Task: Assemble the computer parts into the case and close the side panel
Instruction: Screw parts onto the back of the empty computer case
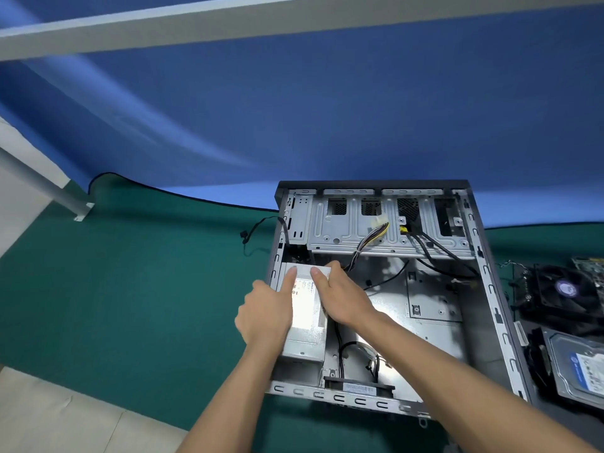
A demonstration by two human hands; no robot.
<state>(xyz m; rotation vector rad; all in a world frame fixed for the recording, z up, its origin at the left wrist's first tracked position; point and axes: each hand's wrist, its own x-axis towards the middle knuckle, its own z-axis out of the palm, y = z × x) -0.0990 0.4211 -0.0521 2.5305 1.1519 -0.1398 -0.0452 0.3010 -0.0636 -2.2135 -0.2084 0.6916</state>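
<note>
Both bare hands grasp the boxy grey metal power supply point(305, 317) in the open computer case's point(490, 289) left side: the left hand point(266, 312) wraps its outer edge, thumb on top, and the right hand point(340, 295) curls over its inner edge. Stamped steel drive bays point(376, 223) span the far end. Right of the case lie a finned cooler fan point(563, 289) and a hard drive point(578, 364). All sit on a green felt-like table mat point(147, 289) before a blue fabric partition point(294, 109).

Both grips, left point(266, 313) and right point(343, 295), rest on the power supply point(305, 325) in the case's point(490, 289) left side; the hard drive point(578, 367) and fan point(562, 289) lie well right of them.
</note>
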